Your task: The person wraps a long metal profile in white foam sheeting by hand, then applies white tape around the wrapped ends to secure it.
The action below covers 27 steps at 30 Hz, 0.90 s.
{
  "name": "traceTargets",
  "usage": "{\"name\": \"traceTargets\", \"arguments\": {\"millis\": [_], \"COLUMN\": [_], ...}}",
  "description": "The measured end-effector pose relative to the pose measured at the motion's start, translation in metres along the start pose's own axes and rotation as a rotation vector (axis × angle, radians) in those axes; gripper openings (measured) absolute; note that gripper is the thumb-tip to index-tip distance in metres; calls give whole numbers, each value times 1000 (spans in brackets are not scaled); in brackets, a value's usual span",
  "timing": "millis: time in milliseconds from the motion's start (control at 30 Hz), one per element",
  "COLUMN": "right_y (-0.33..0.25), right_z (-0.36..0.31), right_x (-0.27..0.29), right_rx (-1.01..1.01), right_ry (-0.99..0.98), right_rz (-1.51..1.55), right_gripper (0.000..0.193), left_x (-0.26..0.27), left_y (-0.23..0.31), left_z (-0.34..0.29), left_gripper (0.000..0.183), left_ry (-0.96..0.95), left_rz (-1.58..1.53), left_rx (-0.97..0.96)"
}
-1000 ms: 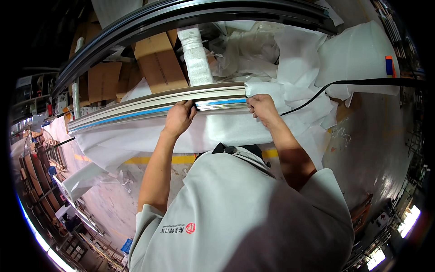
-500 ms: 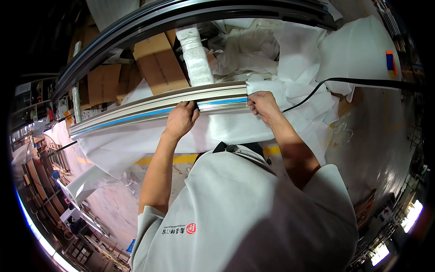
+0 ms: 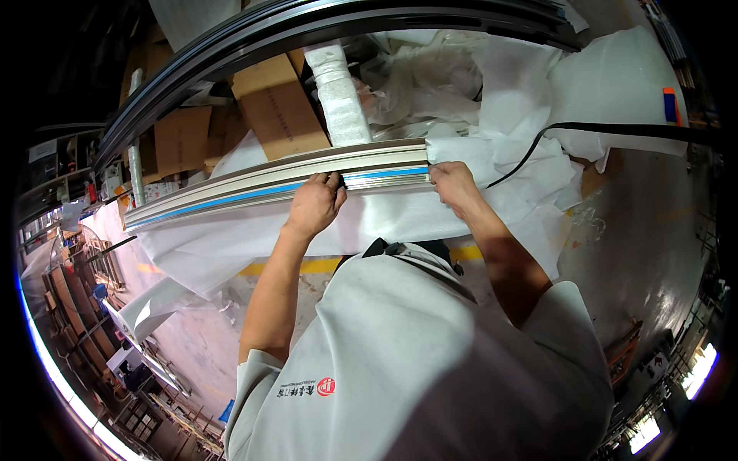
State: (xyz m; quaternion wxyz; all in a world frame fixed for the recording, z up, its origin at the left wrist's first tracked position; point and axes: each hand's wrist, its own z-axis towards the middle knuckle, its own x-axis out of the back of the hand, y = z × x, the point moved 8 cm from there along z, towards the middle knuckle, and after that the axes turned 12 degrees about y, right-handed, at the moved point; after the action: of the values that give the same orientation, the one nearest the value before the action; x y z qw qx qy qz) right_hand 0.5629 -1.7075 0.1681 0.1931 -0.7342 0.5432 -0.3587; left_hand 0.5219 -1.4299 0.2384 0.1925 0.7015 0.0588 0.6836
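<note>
A long pale metal profile (image 3: 254, 174), grooved and with a blue strip (image 3: 231, 198) along it, lies crosswise in front of me on white foam sheet (image 3: 369, 215). My left hand (image 3: 315, 206) rests on its near side with curled fingers. Something small and dark (image 3: 340, 181) shows at those fingertips, too little to name. At the profile's right end, my right hand (image 3: 455, 187) has its fingers closed at the edge, where white foam wrap (image 3: 453, 150) begins. The tips of the right fingers are partly hidden.
Dark curved-looking profiles (image 3: 323, 31) span the far side. Beyond the pale profile are brown cardboard (image 3: 277, 107), a white wrapped bar (image 3: 338, 92) and crumpled plastic film (image 3: 423, 77). A black strap (image 3: 607, 129) runs in from the right over a white foam roll (image 3: 607, 84).
The whole scene sits slightly farther right in the view. Both hands keep about the same places along the profile.
</note>
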Motion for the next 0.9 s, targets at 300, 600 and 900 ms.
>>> {"name": "traceTargets", "arguments": {"millis": [300, 600, 900], "right_y": [-1, -2, 9], "right_z": [0, -5, 8], "right_x": [0, -9, -10], "right_rx": [-20, -210, -110], "right_ry": [-57, -118, -149], "right_rz": [-2, 84, 91], "right_gripper": [30, 33, 29], "left_x": [1, -3, -2], "left_y": [-2, -9, -8], "left_z": [-1, -5, -4], "left_gripper": [25, 35, 29], "left_ry": [21, -104, -117], "left_rz": [25, 66, 27], "left_rx": [-21, 12, -37]}}
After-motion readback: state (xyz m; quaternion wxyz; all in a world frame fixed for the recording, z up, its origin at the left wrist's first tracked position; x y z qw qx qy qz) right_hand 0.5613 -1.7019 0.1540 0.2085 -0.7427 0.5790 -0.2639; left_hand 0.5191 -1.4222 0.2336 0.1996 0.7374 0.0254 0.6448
